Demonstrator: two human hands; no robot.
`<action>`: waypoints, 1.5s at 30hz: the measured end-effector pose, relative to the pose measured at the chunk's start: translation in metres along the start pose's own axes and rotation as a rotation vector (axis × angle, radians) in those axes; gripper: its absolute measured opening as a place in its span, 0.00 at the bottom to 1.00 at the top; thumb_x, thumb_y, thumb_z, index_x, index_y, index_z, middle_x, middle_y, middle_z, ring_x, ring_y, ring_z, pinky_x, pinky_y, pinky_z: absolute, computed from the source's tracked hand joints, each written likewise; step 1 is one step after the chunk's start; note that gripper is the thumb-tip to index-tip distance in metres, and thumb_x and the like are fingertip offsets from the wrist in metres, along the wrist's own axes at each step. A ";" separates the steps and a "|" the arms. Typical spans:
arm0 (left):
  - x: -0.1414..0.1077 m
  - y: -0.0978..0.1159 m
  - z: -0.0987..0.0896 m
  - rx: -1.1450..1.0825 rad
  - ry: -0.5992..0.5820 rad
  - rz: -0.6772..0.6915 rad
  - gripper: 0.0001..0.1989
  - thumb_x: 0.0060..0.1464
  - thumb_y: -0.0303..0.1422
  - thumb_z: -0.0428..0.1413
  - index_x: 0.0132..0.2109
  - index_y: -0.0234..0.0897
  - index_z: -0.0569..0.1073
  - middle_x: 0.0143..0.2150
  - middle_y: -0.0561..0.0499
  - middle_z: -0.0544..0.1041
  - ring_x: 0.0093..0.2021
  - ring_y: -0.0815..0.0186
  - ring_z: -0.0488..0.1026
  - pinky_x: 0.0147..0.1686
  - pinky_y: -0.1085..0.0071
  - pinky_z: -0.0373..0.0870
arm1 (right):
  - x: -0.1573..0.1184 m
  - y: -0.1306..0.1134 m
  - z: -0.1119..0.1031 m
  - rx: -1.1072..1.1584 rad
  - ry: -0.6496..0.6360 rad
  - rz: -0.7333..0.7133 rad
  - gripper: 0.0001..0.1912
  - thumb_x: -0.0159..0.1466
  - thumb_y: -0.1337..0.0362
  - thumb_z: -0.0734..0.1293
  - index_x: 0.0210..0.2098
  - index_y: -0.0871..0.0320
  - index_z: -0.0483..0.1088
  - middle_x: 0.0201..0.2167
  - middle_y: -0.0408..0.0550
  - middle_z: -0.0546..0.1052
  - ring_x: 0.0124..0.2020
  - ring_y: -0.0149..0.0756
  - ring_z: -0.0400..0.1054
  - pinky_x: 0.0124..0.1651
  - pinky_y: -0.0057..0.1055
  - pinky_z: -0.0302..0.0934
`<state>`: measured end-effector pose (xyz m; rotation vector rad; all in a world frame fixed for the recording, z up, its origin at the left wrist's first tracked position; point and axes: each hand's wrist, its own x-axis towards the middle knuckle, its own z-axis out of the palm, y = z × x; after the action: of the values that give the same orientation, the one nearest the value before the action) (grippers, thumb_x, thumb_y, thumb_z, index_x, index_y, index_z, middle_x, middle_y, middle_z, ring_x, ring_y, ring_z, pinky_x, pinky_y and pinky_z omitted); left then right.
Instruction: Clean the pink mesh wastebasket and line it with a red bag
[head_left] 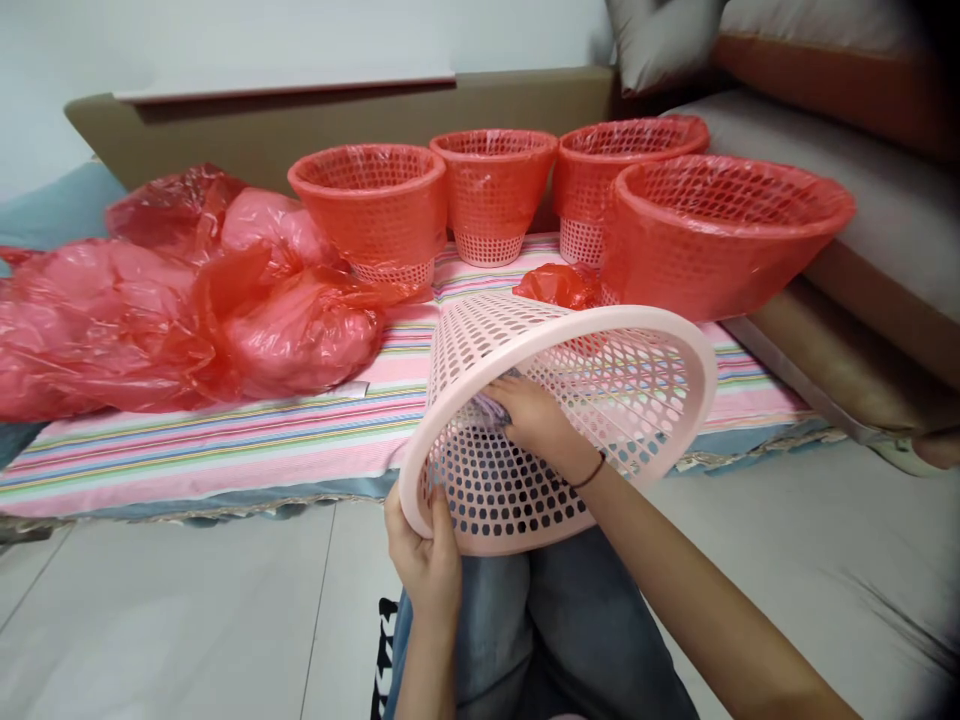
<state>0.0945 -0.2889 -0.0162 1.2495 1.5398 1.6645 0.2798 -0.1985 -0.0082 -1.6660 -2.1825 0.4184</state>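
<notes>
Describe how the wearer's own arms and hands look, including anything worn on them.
Both the left hand and the right hand are bare, with no gloves. No sleeves show on either forearm in view. A thin, dark band circles the right wrist; the left wrist shows none. The band's material is too small to tell.

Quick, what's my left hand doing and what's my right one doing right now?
Left hand: closed on the rim of the pink basket.
Right hand: inside the basket, holding a bunched cloth.
</notes>
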 end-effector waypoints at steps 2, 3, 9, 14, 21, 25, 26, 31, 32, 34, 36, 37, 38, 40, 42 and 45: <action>0.001 -0.001 0.000 0.006 0.002 -0.002 0.17 0.54 0.37 0.61 0.50 0.40 0.72 0.44 0.49 0.77 0.44 0.63 0.76 0.48 0.65 0.72 | -0.018 0.001 0.004 0.013 -0.069 -0.060 0.31 0.59 0.68 0.69 0.62 0.58 0.66 0.63 0.56 0.68 0.66 0.51 0.56 0.68 0.48 0.47; 0.001 -0.001 0.000 0.012 0.006 -0.005 0.17 0.54 0.37 0.61 0.50 0.39 0.72 0.44 0.49 0.77 0.44 0.63 0.76 0.48 0.66 0.72 | -0.027 0.003 0.005 0.052 -0.118 -0.077 0.35 0.57 0.63 0.72 0.63 0.59 0.65 0.64 0.58 0.66 0.67 0.54 0.53 0.68 0.52 0.45; -0.001 -0.001 0.002 0.053 0.046 0.000 0.18 0.53 0.38 0.62 0.50 0.39 0.72 0.44 0.49 0.77 0.44 0.62 0.76 0.46 0.66 0.72 | -0.038 0.004 -0.004 0.385 0.014 0.054 0.25 0.70 0.50 0.58 0.59 0.58 0.68 0.57 0.54 0.74 0.58 0.42 0.67 0.61 0.40 0.59; -0.002 0.001 0.003 0.039 0.014 0.000 0.19 0.53 0.38 0.61 0.50 0.39 0.72 0.45 0.48 0.77 0.46 0.61 0.76 0.48 0.65 0.72 | -0.022 -0.007 0.001 0.147 -0.005 0.162 0.23 0.65 0.56 0.66 0.55 0.62 0.71 0.38 0.52 0.81 0.38 0.40 0.74 0.43 0.33 0.64; -0.003 0.001 0.003 0.041 -0.003 -0.014 0.18 0.54 0.39 0.60 0.51 0.39 0.71 0.46 0.47 0.77 0.47 0.60 0.76 0.49 0.64 0.71 | -0.023 -0.022 0.018 0.011 -0.036 0.186 0.17 0.60 0.65 0.63 0.48 0.61 0.74 0.36 0.54 0.80 0.35 0.42 0.71 0.39 0.31 0.60; -0.002 0.004 0.003 0.055 0.013 0.018 0.16 0.54 0.38 0.60 0.49 0.40 0.72 0.44 0.48 0.77 0.45 0.61 0.76 0.46 0.66 0.72 | -0.020 -0.020 0.014 0.023 -0.051 0.163 0.14 0.57 0.70 0.63 0.41 0.62 0.75 0.31 0.52 0.78 0.31 0.39 0.69 0.35 0.30 0.57; -0.002 0.005 0.003 0.048 0.008 0.026 0.16 0.55 0.38 0.60 0.49 0.40 0.72 0.44 0.48 0.77 0.45 0.61 0.76 0.46 0.66 0.72 | -0.019 -0.018 0.012 0.045 -0.057 0.153 0.13 0.57 0.70 0.63 0.40 0.62 0.75 0.28 0.49 0.78 0.28 0.36 0.68 0.33 0.29 0.57; -0.002 0.005 0.001 0.086 -0.005 0.090 0.16 0.55 0.35 0.59 0.51 0.39 0.71 0.44 0.47 0.78 0.45 0.61 0.76 0.46 0.67 0.73 | -0.020 -0.009 0.003 0.167 -0.053 0.138 0.19 0.63 0.67 0.59 0.50 0.61 0.73 0.20 0.39 0.71 0.21 0.29 0.61 0.25 0.24 0.52; -0.002 0.005 0.001 0.096 -0.005 0.098 0.16 0.56 0.35 0.59 0.51 0.39 0.71 0.44 0.47 0.78 0.46 0.61 0.77 0.46 0.67 0.73 | -0.021 -0.010 0.002 0.178 -0.051 0.134 0.19 0.63 0.68 0.58 0.51 0.61 0.72 0.20 0.38 0.71 0.21 0.29 0.61 0.25 0.24 0.52; -0.002 0.006 0.001 0.106 -0.013 0.105 0.16 0.56 0.34 0.59 0.51 0.39 0.71 0.44 0.47 0.78 0.46 0.61 0.77 0.46 0.67 0.73 | -0.023 -0.014 0.003 0.187 -0.056 0.116 0.18 0.62 0.68 0.60 0.49 0.60 0.74 0.22 0.39 0.73 0.22 0.29 0.63 0.27 0.24 0.53; -0.002 0.006 0.001 0.108 -0.030 0.105 0.15 0.57 0.34 0.58 0.51 0.39 0.71 0.45 0.47 0.78 0.46 0.61 0.77 0.46 0.68 0.73 | -0.023 -0.018 0.006 0.181 -0.059 0.094 0.16 0.63 0.68 0.60 0.45 0.60 0.76 0.28 0.43 0.78 0.25 0.30 0.66 0.30 0.25 0.56; -0.002 0.006 0.001 0.106 -0.038 0.104 0.15 0.57 0.35 0.58 0.51 0.39 0.72 0.45 0.47 0.78 0.46 0.61 0.77 0.46 0.68 0.73 | -0.022 -0.018 0.008 0.174 -0.056 0.085 0.16 0.64 0.68 0.59 0.45 0.59 0.76 0.32 0.44 0.79 0.28 0.31 0.68 0.33 0.25 0.58; -0.002 0.006 0.001 0.102 -0.040 0.099 0.15 0.57 0.35 0.58 0.51 0.40 0.72 0.45 0.47 0.78 0.46 0.61 0.77 0.46 0.68 0.73 | -0.020 -0.018 0.010 0.164 -0.049 0.080 0.16 0.66 0.68 0.58 0.45 0.59 0.76 0.35 0.46 0.80 0.31 0.32 0.70 0.36 0.26 0.60; -0.002 0.005 0.001 0.093 -0.030 0.082 0.15 0.57 0.36 0.58 0.51 0.39 0.71 0.45 0.47 0.78 0.46 0.61 0.77 0.46 0.67 0.73 | -0.016 -0.014 0.016 0.130 -0.027 0.083 0.18 0.68 0.67 0.56 0.45 0.58 0.76 0.41 0.48 0.81 0.38 0.35 0.72 0.42 0.28 0.61; -0.002 0.004 0.001 0.082 -0.015 0.066 0.16 0.56 0.37 0.59 0.51 0.39 0.71 0.45 0.47 0.78 0.46 0.61 0.77 0.47 0.67 0.73 | -0.011 -0.011 0.023 0.080 -0.003 0.100 0.17 0.67 0.67 0.57 0.45 0.59 0.76 0.42 0.52 0.80 0.42 0.40 0.71 0.47 0.32 0.61; -0.002 0.002 0.000 0.068 -0.033 0.055 0.16 0.57 0.38 0.59 0.51 0.39 0.71 0.45 0.47 0.78 0.46 0.61 0.77 0.47 0.66 0.73 | -0.006 -0.009 0.034 0.003 0.046 0.127 0.17 0.66 0.67 0.58 0.49 0.62 0.74 0.49 0.58 0.77 0.51 0.46 0.67 0.56 0.40 0.58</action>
<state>0.0962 -0.2910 -0.0153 1.3594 1.5668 1.6294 0.2582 -0.2073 -0.0356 -1.8007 -2.0498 0.4131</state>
